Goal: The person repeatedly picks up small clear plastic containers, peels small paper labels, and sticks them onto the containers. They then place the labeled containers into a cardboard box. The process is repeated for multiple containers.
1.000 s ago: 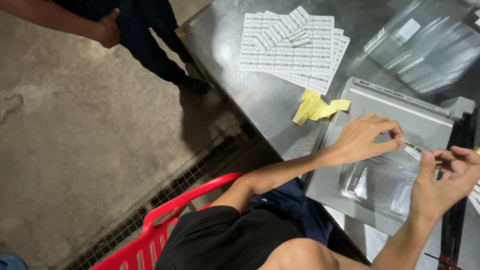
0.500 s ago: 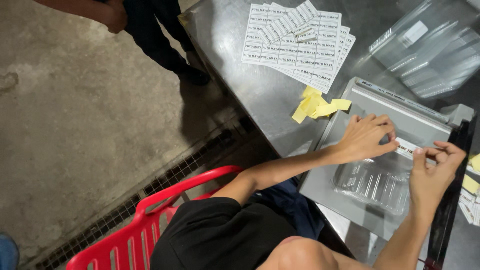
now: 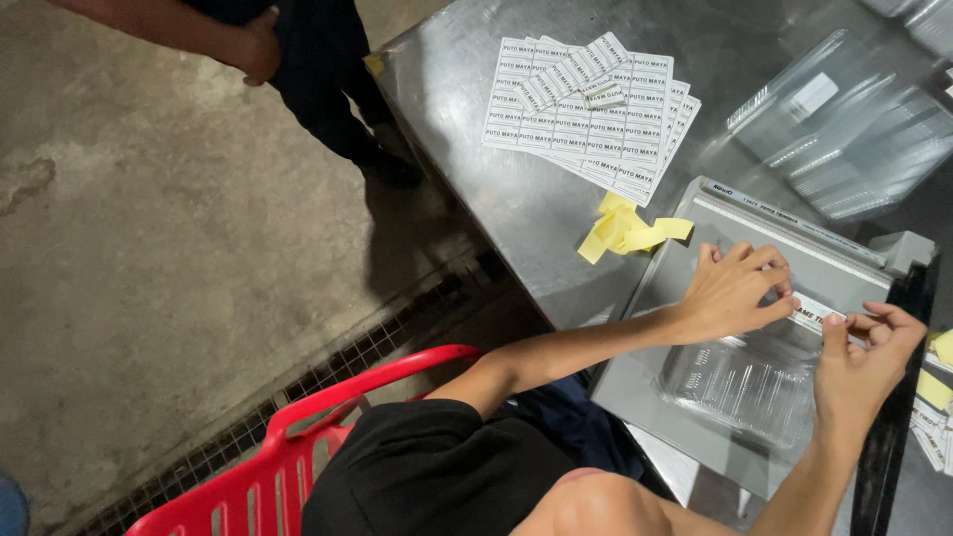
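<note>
**Label pinched over a clear tray**

A white label strip (image 3: 816,314) is pinched by both the left hand (image 3: 737,291) and right hand (image 3: 862,362) above a clear plastic container (image 3: 745,382) on a grey tray (image 3: 645,392). Yellow scraps (image 3: 627,228) and label sheets (image 3: 591,114) are seen farther back. The clear bags (image 3: 844,129) are kinda cut off.

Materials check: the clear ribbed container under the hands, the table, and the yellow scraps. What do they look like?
Clear ribbed container: likely thin moulded plastic, glossy; see-through with highlights on its ridges. Grey table: looks like brushed stainless steel; dull sheen with soft reflections. Yellow curled scraps: probably paper, perhaps label backing; matte, they fold and curl. The left hand and right hand pinch a white label strip, apparently matte paper.
</note>
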